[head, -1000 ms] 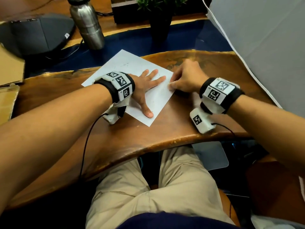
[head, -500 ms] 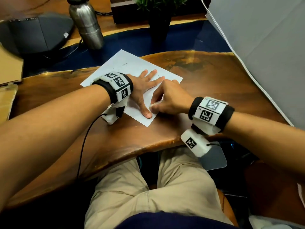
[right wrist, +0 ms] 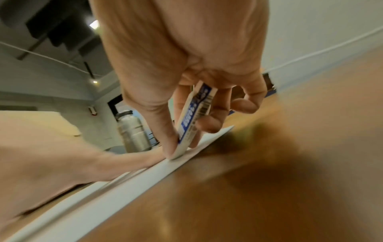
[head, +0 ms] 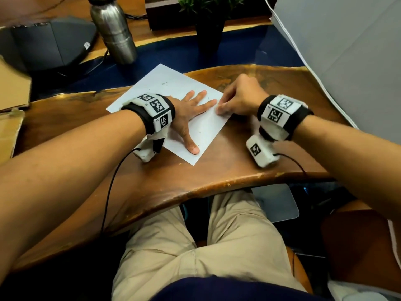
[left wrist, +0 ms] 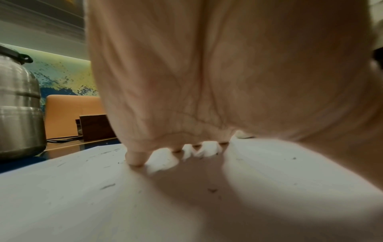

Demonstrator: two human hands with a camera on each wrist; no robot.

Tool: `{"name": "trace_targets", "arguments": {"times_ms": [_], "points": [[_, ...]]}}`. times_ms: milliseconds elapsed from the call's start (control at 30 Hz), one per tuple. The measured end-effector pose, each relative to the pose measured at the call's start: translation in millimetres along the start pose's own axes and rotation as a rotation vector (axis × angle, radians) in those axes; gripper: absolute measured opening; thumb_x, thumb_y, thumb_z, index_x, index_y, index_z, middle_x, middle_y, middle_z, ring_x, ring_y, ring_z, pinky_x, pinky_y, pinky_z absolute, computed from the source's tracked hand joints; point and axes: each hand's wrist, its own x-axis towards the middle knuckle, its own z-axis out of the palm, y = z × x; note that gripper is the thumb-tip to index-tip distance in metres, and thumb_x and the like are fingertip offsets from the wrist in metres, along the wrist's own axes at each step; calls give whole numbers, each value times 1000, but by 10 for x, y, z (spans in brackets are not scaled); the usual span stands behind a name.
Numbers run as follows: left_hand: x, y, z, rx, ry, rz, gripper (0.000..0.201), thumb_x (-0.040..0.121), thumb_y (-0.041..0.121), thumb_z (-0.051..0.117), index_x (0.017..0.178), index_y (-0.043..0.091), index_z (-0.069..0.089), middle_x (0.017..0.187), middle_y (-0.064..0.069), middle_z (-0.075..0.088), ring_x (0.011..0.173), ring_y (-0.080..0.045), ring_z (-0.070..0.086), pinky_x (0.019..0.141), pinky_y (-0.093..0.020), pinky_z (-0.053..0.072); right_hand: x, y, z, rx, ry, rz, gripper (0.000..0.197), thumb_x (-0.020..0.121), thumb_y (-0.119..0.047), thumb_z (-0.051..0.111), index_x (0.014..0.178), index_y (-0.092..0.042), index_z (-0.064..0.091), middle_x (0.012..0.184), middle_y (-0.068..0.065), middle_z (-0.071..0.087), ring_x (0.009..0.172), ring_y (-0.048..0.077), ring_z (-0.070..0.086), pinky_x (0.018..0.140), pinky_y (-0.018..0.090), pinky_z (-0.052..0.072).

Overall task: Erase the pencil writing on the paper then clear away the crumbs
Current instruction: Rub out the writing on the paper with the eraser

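A white sheet of paper (head: 165,85) lies at an angle on the wooden table (head: 217,170). My left hand (head: 193,107) lies flat on it with fingers spread, pressing it down. My right hand (head: 236,98) is at the paper's right edge and pinches a white eraser in a blue sleeve (right wrist: 191,124); the eraser's tip touches the paper (right wrist: 132,176) near that edge. In the head view the eraser is hidden under the fingers. Small dark crumbs (left wrist: 107,186) and faint pencil marks (head: 165,84) dot the sheet.
A steel bottle (head: 114,29) stands behind the paper at the left, a potted plant (head: 209,25) behind the middle. A dark grey device (head: 50,40) and cardboard (head: 12,92) sit far left. A grey panel (head: 338,51) slopes along the right. The table's front edge is close to my lap.
My right hand with the eraser swept down to the paper's near right part, then back up to the right edge beside my left fingertips. The left hand stayed pressed on the sheet.
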Motion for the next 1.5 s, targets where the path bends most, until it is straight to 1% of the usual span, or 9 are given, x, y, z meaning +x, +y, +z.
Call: {"name": "trace_targets", "arguments": {"times_ms": [200, 333, 500, 667, 800, 1000, 1133, 1367, 1500], "points": [[61, -18, 17, 13, 2, -18, 155, 39, 76, 80, 147, 43, -26, 153, 9, -41, 144, -21, -32, 116, -65, 0, -381, -289, 457, -84, -102, -176, 11, 73, -26, 83, 76, -16, 80, 78, -1, 74, 81, 14, 63, 71, 28, 50], [19, 8, 4, 3, -3, -6, 155, 36, 77, 77, 145, 45, -29, 154, 9, -39, 145, -21, -31, 116, -65, 0, -72, -124, 147, -15, -39, -28, 15, 73, -28, 86, 80, -16, 82, 80, -2, 75, 83, 12, 68, 64, 21, 50], [31, -4, 23, -5, 22, -4, 154, 41, 75, 80, 146, 44, -28, 155, 8, -39, 145, -22, -31, 115, -66, -2, -120, -178, 295, -69, -8, -81, 10, 68, -25, 82, 73, -17, 79, 77, 1, 74, 80, 17, 67, 68, 36, 58], [27, -11, 40, 5, 25, 4, 158, 38, 74, 82, 147, 43, -28, 154, 9, -40, 144, -21, -31, 115, -64, -4, -216, -228, 326, -19, -109, -111, 14, 74, -26, 84, 81, -14, 82, 79, 0, 76, 79, 10, 67, 62, 14, 49], [-21, 8, 34, -8, 42, -4, 155, 44, 72, 83, 145, 42, -30, 156, 8, -37, 145, -21, -29, 116, -66, -1, 55, -69, 69, -7, 69, 10, 14, 74, -28, 85, 79, -15, 81, 79, -2, 74, 83, 14, 69, 62, 25, 52], [42, -9, 65, -3, 47, 15, 161, 33, 78, 80, 146, 42, -29, 154, 8, -40, 144, -22, -32, 113, -65, -5, -405, -337, 454, -71, -164, -191, 13, 76, -28, 82, 79, -15, 81, 78, -2, 75, 79, 11, 65, 72, 22, 47], [-34, -31, 130, 10, 72, 59, 153, 43, 76, 80, 146, 43, -29, 156, 9, -36, 145, -21, -31, 115, -64, -5, -72, 4, 26, -6, 51, -50, 8, 76, -23, 84, 79, -16, 81, 78, -3, 74, 85, 15, 69, 70, 27, 54], [-12, -5, 103, -295, 341, 147, 81, 68, 62, 79, 135, 41, 39, 153, 6, 27, 140, -23, 27, 113, -57, 27, -20, 231, -8, -45, 69, 34, 10, 77, -29, 84, 75, -22, 80, 77, -6, 72, 96, 14, 62, 81, 32, 52], [21, 75, 89, -190, 244, 30, 112, 66, 68, 75, 152, 47, 7, 164, 8, -5, 151, -21, 0, 115, -65, 14, -19, 153, -8, -79, 82, 33, 9, 77, -29, 85, 76, -21, 79, 80, -5, 72, 87, 14, 65, 72, 31, 55]]}}
